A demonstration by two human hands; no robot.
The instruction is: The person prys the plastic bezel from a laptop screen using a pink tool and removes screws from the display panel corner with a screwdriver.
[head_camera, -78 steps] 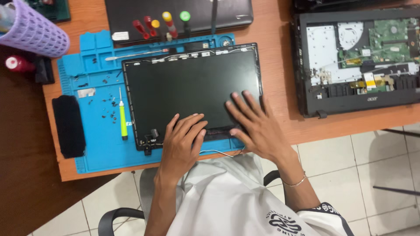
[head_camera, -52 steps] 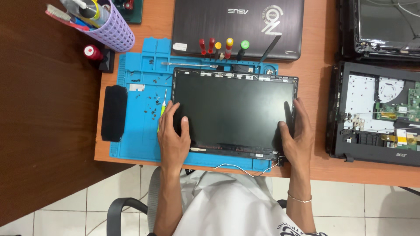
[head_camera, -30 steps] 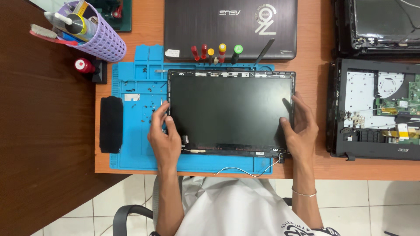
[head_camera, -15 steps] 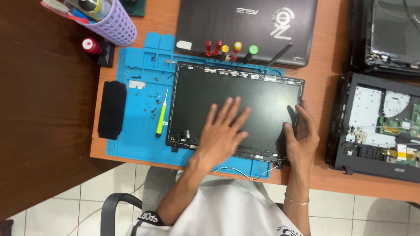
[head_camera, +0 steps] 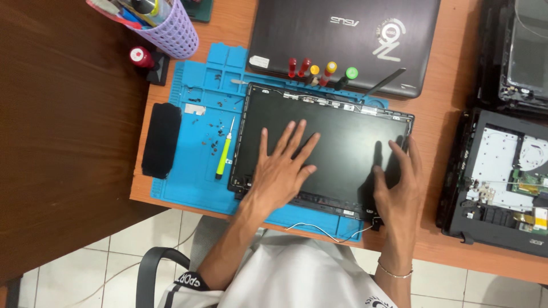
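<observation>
Pressure from my flat, open left hand (head_camera: 281, 171) could crack the screen panel (head_camera: 325, 148) (right hand (head_camera: 399, 191) grips its edge).

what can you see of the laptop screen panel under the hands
The screen panel is a dark, glossy rectangle in a thin black frame, bezel off, with small fittings along its top edge. It lies flat, slightly skewed, on the blue mat. The left hand rests spread on the glass; the right hand grips its right edge.
</observation>
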